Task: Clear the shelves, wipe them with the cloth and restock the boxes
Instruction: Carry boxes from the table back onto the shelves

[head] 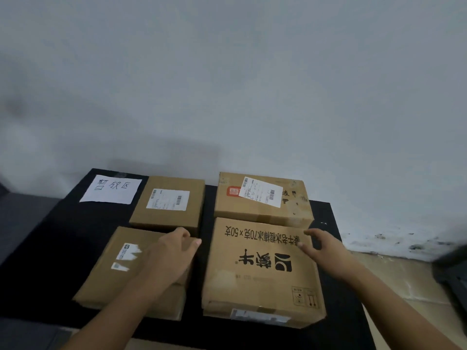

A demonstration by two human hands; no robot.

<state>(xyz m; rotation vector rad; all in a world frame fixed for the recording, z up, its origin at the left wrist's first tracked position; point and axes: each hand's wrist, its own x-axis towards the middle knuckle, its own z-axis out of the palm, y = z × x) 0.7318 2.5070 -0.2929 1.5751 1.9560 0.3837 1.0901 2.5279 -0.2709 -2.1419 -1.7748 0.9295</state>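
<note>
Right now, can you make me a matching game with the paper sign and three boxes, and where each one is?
Things:
1 paper sign
2 box with red stamp
3 box with big black letters
4 box with torn label

Places:
A under the left hand
B back right
C back left
D front right, by the right hand

Pairs: 1-C, 2-B, 3-D, 4-A

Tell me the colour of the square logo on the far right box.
Red logo, clearest in the head view.
</note>
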